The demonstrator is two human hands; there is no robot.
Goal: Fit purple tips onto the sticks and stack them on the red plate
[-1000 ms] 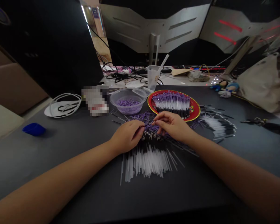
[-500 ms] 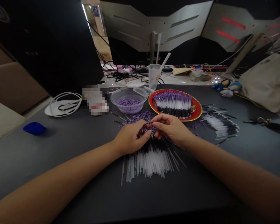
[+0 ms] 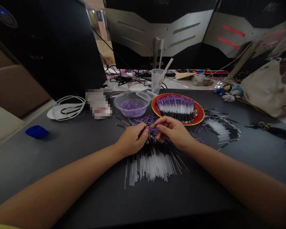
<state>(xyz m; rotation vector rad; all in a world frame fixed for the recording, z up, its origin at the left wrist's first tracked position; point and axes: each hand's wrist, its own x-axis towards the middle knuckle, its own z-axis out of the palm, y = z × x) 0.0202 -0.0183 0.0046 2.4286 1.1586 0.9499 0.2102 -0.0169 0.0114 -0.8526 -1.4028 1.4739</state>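
My left hand (image 3: 133, 139) is closed, thumb against the fingers, on a thin black-ended stick whose dark tip shows at the fingertips. Just right of it, my right hand (image 3: 173, 131) has its thumb and bent index finger close together; whatever they pinch is too small to make out. Under and in front of both hands lies a bundle of thin clear-and-black sticks (image 3: 152, 165), black ends away from me. Loose purple pieces (image 3: 145, 120) are scattered right behind the fingers.
Behind the hands stand a clear plastic bowl (image 3: 132, 112) of purple pieces and a red plate (image 3: 200, 116) stacked with purple-tipped sticks. More sticks (image 3: 222, 129) lie at right, near keys (image 3: 262, 125). A blue cup-like object (image 3: 36, 131) and coiled white cable (image 3: 69, 108) are left.
My hands have drawn slightly apart, the left moving a little left. The left fingers have closed further round the thin stick. The view has tilted up slightly.
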